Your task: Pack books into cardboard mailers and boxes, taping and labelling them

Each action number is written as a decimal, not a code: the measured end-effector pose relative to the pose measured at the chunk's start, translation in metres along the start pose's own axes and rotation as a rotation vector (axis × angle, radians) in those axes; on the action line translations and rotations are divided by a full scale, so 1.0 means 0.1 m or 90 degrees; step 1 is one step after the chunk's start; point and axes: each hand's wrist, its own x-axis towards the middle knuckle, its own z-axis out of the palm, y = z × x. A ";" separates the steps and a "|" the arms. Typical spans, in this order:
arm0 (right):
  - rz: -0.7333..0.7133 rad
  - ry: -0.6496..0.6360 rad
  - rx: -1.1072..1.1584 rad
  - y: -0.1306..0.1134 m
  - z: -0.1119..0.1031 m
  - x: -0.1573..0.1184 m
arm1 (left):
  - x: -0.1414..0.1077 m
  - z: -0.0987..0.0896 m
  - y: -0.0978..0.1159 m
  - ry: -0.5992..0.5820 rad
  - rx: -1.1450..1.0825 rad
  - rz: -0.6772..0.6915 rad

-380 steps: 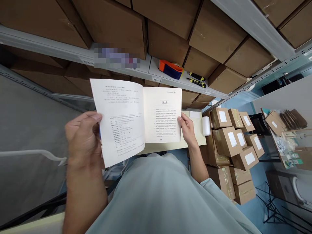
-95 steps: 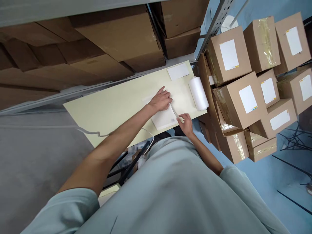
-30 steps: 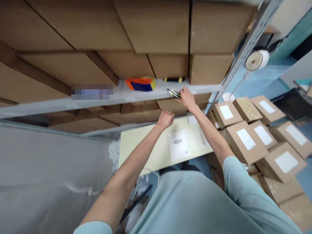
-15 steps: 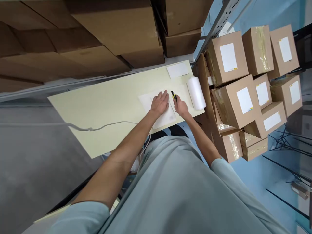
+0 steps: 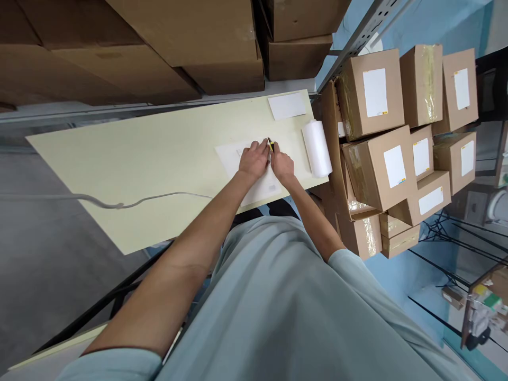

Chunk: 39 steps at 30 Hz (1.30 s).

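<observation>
A white sheet [image 5: 260, 191], perhaps in a thin clear sleeve, lies on the pale yellow board [image 5: 159, 159] with faint print on it. My left hand [image 5: 254, 160] rests on the sheet, its fingers stretched flat across it. Close beside those fingertips, my right hand [image 5: 282, 165] is closed around a black and yellow utility knife [image 5: 271, 144], whose front end points away from me. The knife's tip is too small to make out, and most of its handle is hidden in the fist.
To the right lies a white roll [image 5: 317, 149], with another white sheet [image 5: 287, 106] behind it. Labelled cardboard boxes [image 5: 381, 169] are stacked at the right, and more boxes [image 5: 222, 32] fill the shelf ahead. A grey cable [image 5: 99, 202] crosses the board's left part.
My right hand has brought the utility knife leftward, up against my left hand. The left hand stays on the sheet. The camera's view has shifted a little.
</observation>
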 end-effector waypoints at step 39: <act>0.141 -0.109 -0.143 0.55 0.01 -1.87 | 0.01 0.03 0.02 0.068 -0.120 -0.041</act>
